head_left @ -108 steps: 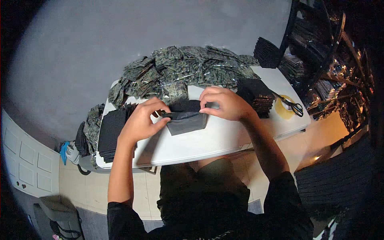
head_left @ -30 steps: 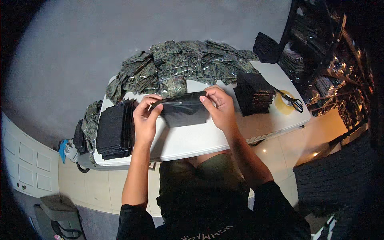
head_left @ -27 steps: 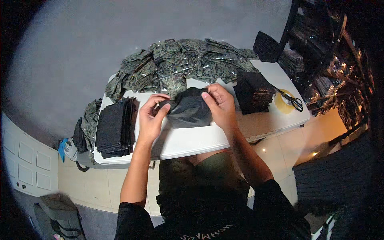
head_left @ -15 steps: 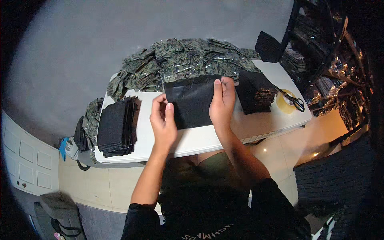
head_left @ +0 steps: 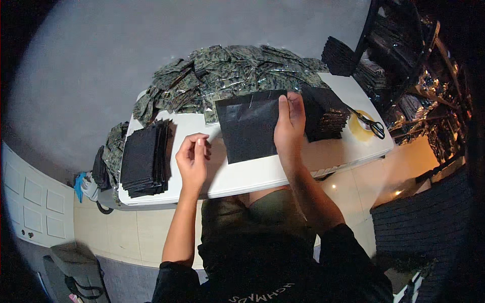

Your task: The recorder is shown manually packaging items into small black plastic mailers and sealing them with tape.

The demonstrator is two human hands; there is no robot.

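Note:
My right hand grips the right edge of a flat black rectangular piece, thumb on its near face and fingers behind. The piece hangs tilted above the white table and has a faint sheen; I cannot tell if it is cloth or plastic. To its left, apart from it, my left hand hovers with loosely curled fingers and nothing visible in them. A tall stack of similar black pieces lies left of that hand. Another black stack sits just right of my right hand.
A heap of camouflage-patterned packs in clear plastic lines the table's far side. Black scissors lie over a roll of clear tape at the right. Beyond stands a crowded rack. A grey chair is at lower left.
My left hand has let go of the black piece and drawn away to the left and down. My right hand has shifted slightly right with the piece.

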